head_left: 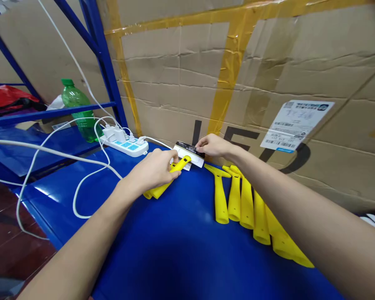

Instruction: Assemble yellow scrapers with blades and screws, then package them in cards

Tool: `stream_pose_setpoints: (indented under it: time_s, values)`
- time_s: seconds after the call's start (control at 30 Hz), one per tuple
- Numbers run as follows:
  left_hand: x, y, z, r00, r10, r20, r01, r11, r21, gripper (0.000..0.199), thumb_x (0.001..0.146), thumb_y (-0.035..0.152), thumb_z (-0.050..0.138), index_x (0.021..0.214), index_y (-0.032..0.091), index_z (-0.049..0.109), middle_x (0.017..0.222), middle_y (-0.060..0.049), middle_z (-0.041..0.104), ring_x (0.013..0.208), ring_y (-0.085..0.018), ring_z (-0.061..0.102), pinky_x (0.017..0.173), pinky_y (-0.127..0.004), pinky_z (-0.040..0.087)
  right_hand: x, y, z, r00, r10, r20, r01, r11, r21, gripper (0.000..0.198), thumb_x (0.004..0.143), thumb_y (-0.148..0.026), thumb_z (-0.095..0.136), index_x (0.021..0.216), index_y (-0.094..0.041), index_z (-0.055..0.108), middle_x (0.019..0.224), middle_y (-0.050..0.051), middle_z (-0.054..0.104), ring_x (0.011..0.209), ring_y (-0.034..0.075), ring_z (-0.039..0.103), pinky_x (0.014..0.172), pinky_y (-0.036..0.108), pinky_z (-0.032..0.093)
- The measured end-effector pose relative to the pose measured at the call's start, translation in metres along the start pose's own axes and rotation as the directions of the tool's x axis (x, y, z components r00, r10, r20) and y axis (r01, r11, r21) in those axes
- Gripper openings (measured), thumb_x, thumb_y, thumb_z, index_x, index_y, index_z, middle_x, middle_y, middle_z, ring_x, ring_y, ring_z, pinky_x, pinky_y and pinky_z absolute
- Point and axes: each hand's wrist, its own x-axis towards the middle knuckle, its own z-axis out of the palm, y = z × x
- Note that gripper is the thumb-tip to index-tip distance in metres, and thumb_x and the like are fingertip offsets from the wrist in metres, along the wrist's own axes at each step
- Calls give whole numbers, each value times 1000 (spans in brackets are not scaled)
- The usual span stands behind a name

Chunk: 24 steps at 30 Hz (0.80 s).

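Observation:
My left hand (158, 168) is closed around a yellow plastic handle (163, 188), with what looks like a second yellow piece beside it. Just past the fingers lies a small black and white packet or card (192, 151) against the carton. The fingertips of my right hand (215, 146) are pinched at the packet's black upper edge; exactly what they grip is partly hidden. Under my right forearm, several yellow T-shaped handles (221, 200) lie side by side on the blue tabletop (175, 246).
A white power strip (125, 143) with plugged-in chargers sits at the back left, its white cables (78, 187) looping across the table. A green bottle (78, 104) stands behind a blue metal frame (104, 71). The large taped carton (175, 75) walls off the back.

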Motion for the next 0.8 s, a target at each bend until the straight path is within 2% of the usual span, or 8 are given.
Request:
stream_pose_setpoints:
  time_s: [0.1,0.2,0.3,0.4,0.47,0.57,0.7,0.8]
  values:
    - [1,-1,6,999,-22,-27,26,991,133,31,85,39,59,109,19,67,85,-10,75,71,-25,68,61,-32,43,10,2,21,999,37,19,-37,999,-10,14,83,-16,66,91,-17,78,92,9,78,82,20,70,72,28,53]
    - [3,-1,11,998,-58,7,55,976,210,34,84,40,62,110,19,67,92,-12,73,81,-30,69,67,-35,46,16,6,37,998,56,34,-56,998,-11,18,84,-19,65,98,-16,77,89,9,78,75,19,71,69,27,54]
    - [3,-2,13,995,-90,30,80,969,233,38,80,42,68,111,20,68,101,-13,71,89,-32,68,71,-36,49,17,8,46,999,50,9,-50,998,-36,24,82,-18,68,105,-16,75,98,10,78,87,20,72,78,27,54]
    - [1,-1,13,990,-134,32,121,956,269,53,76,51,72,120,20,65,119,-18,65,102,-37,65,80,-41,50,12,8,47,1000,18,-4,-18,997,-76,26,80,-18,70,105,-18,76,107,10,77,101,22,71,87,27,53]
    - [0,1,11,978,-197,76,168,943,289,64,75,57,72,125,20,62,121,-19,65,101,-37,66,79,-43,51,7,9,46,1000,-7,4,8,995,-103,26,80,-21,70,106,-19,76,110,10,77,104,23,70,88,28,53]
    - [-2,6,11,957,-262,122,214,926,312,60,76,56,69,124,21,61,112,-18,70,94,-35,69,74,-41,52,-2,11,43,999,-40,-1,40,989,-146,28,82,-24,69,109,-18,76,111,11,77,105,24,70,90,30,53]
    - [-4,19,15,956,-285,70,244,905,349,56,80,54,64,124,19,61,109,-20,72,96,-38,70,73,-41,53,-7,14,38,995,-94,11,95,978,-187,25,83,-23,69,107,-19,78,110,10,77,108,24,70,95,29,51]
    - [-3,27,20,955,-294,27,263,889,374,53,83,51,62,124,17,62,110,-22,72,96,-39,71,71,-41,54,-7,15,35,987,-158,35,161,967,-198,29,84,-25,69,111,-20,78,118,8,76,114,25,68,101,30,49]
